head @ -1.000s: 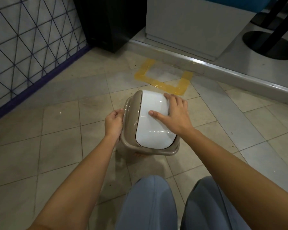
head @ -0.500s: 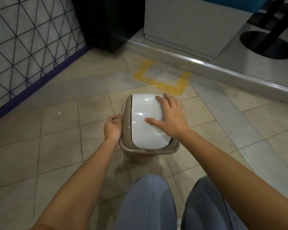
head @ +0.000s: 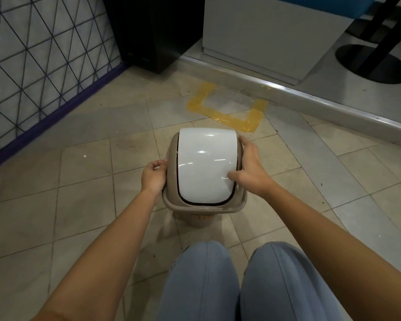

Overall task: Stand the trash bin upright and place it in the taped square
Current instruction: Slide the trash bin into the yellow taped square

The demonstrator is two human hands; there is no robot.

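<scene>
Partly hidden under its white lid (head: 206, 165), trash bin (head: 203, 208) shows only rim.

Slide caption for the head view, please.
Both hands, left hand and right hand, grip the upright trash bin, short of the taped square.

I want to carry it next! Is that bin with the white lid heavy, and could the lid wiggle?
Probably light: the trash bin looks like thin plastic, and the left hand and right hand hold only its rim. The white lid sits in a dark gap, so it likely swings if pressed. Its shiny surface may be slippery.
</scene>
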